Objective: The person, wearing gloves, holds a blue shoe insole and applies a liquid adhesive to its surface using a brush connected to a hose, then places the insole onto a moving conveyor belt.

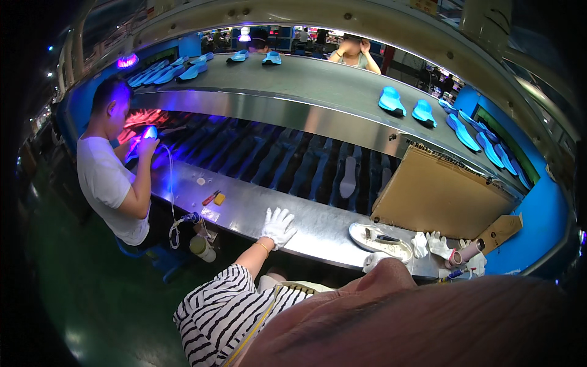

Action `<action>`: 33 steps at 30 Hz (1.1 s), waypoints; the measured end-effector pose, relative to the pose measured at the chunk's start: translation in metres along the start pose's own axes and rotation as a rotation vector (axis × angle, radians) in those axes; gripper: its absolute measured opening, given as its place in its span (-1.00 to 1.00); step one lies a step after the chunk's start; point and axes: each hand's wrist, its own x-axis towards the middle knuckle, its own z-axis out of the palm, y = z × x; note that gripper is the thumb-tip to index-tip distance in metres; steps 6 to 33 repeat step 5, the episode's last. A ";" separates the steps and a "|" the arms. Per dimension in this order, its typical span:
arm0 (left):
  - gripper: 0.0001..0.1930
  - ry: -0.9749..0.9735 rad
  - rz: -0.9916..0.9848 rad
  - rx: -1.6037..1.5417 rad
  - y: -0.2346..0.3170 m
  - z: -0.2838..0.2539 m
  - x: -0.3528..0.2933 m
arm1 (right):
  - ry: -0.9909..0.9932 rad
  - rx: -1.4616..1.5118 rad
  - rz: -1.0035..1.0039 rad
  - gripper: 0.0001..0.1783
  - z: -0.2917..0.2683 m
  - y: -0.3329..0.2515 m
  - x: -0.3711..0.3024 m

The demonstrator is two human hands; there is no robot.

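My left hand (pixel 278 229), in a white knit glove, rests on the near edge of the metal bench (pixel 318 235). Its fingers are spread and nothing is in them. Beside the white oval tray (pixel 357 233), a white fabric shape (pixel 374 262) looks like my gloved right hand. Most of it is hidden and its fingers do not show. A dark-handled brush (pixel 389 238) lies across the tray, over some whitish stuff. Pale shoe soles, one of them a grey sole (pixel 348 177), lie on the dark lower level behind the bench.
Blue-lit shoe soles (pixel 391 101) lie on the upper conveyor belt (pixel 293 76). A cardboard sheet (pixel 434 192) stands at right, near white gloves (pixel 439 244) and a pinkish cylinder (pixel 471 251). At left, a co-worker (pixel 113 177) holds a lit object. A yellow block (pixel 220 199) lies on the bench.
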 end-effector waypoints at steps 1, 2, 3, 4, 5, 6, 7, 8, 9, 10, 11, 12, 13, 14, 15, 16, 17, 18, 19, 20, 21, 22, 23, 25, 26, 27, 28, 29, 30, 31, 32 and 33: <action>-0.37 0.001 0.003 0.002 -0.002 0.001 0.005 | -0.012 -0.069 -0.030 -0.72 -0.005 -0.002 0.004; -0.37 -0.010 0.007 0.001 -0.002 0.002 0.008 | -0.025 -0.138 -0.061 -0.71 -0.005 -0.002 0.005; -0.37 -0.008 -0.006 -0.010 -0.003 0.005 0.010 | 0.004 -0.108 -0.062 -0.69 -0.003 0.000 0.005; -0.37 -0.010 -0.022 -0.022 -0.005 0.008 0.015 | 0.011 -0.131 -0.092 -0.68 -0.002 -0.001 0.008; -0.36 -0.021 -0.044 -0.038 -0.007 0.010 0.020 | 0.014 -0.122 -0.080 -0.68 0.000 0.004 0.006; -0.36 -0.021 -0.044 -0.038 -0.007 0.010 0.020 | 0.014 -0.122 -0.080 -0.68 0.000 0.004 0.006; -0.36 -0.021 -0.044 -0.038 -0.007 0.010 0.020 | 0.014 -0.122 -0.080 -0.68 0.000 0.004 0.006; -0.36 -0.021 -0.044 -0.038 -0.007 0.010 0.020 | 0.014 -0.122 -0.080 -0.68 0.000 0.004 0.006; -0.36 -0.021 -0.044 -0.038 -0.007 0.010 0.020 | 0.014 -0.122 -0.080 -0.68 0.000 0.004 0.006; -0.36 -0.021 -0.044 -0.038 -0.007 0.010 0.020 | 0.014 -0.122 -0.080 -0.68 0.000 0.004 0.006; -0.36 -0.021 -0.044 -0.038 -0.007 0.010 0.020 | 0.014 -0.122 -0.080 -0.68 0.000 0.004 0.006; -0.36 -0.021 -0.044 -0.038 -0.007 0.010 0.020 | 0.014 -0.122 -0.080 -0.68 0.000 0.004 0.006; -0.36 -0.021 -0.044 -0.038 -0.007 0.010 0.020 | 0.014 -0.122 -0.080 -0.68 0.000 0.004 0.006; -0.36 -0.021 -0.044 -0.038 -0.007 0.010 0.020 | 0.014 -0.122 -0.080 -0.68 0.000 0.004 0.006; -0.36 -0.021 -0.044 -0.038 -0.007 0.010 0.020 | 0.014 -0.122 -0.080 -0.68 0.000 0.004 0.006; -0.36 -0.021 -0.044 -0.038 -0.007 0.010 0.020 | 0.014 -0.122 -0.080 -0.68 0.000 0.004 0.006; -0.36 -0.021 -0.044 -0.038 -0.007 0.010 0.020 | 0.014 -0.122 -0.080 -0.68 0.000 0.004 0.006; -0.36 -0.021 -0.044 -0.038 -0.007 0.010 0.020 | 0.014 -0.122 -0.080 -0.68 0.000 0.004 0.006; -0.36 -0.021 -0.044 -0.038 -0.007 0.010 0.020 | 0.014 -0.122 -0.080 -0.68 0.000 0.004 0.006; -0.36 -0.021 -0.044 -0.038 -0.007 0.010 0.020 | 0.014 -0.122 -0.080 -0.68 0.000 0.004 0.006; -0.36 -0.021 -0.044 -0.038 -0.007 0.010 0.020 | 0.014 -0.122 -0.080 -0.68 0.000 0.004 0.006; -0.36 -0.021 -0.044 -0.038 -0.007 0.010 0.020 | 0.014 -0.122 -0.080 -0.68 0.000 0.004 0.006; -0.36 -0.021 -0.044 -0.038 -0.007 0.010 0.020 | 0.014 -0.122 -0.080 -0.68 0.000 0.004 0.006; -0.36 -0.021 -0.044 -0.038 -0.007 0.010 0.020 | 0.014 -0.122 -0.080 -0.68 0.000 0.004 0.006; -0.36 -0.021 -0.044 -0.038 -0.007 0.010 0.020 | 0.014 -0.122 -0.080 -0.68 0.000 0.004 0.006; -0.36 -0.021 -0.044 -0.038 -0.007 0.010 0.020 | 0.014 -0.122 -0.080 -0.68 0.000 0.004 0.006; -0.36 -0.021 -0.044 -0.038 -0.007 0.010 0.020 | 0.014 -0.122 -0.080 -0.68 0.000 0.004 0.006; -0.36 -0.021 -0.044 -0.038 -0.007 0.010 0.020 | 0.014 -0.122 -0.080 -0.68 0.000 0.004 0.006; -0.36 -0.021 -0.044 -0.038 -0.007 0.010 0.020 | 0.014 -0.122 -0.080 -0.68 0.000 0.004 0.006; -0.36 -0.021 -0.044 -0.038 -0.007 0.010 0.020 | 0.014 -0.122 -0.080 -0.68 0.000 0.004 0.006; -0.36 -0.021 -0.044 -0.038 -0.007 0.010 0.020 | 0.014 -0.122 -0.080 -0.68 0.000 0.004 0.006; -0.36 -0.021 -0.044 -0.038 -0.007 0.010 0.020 | 0.014 -0.122 -0.080 -0.68 0.000 0.004 0.006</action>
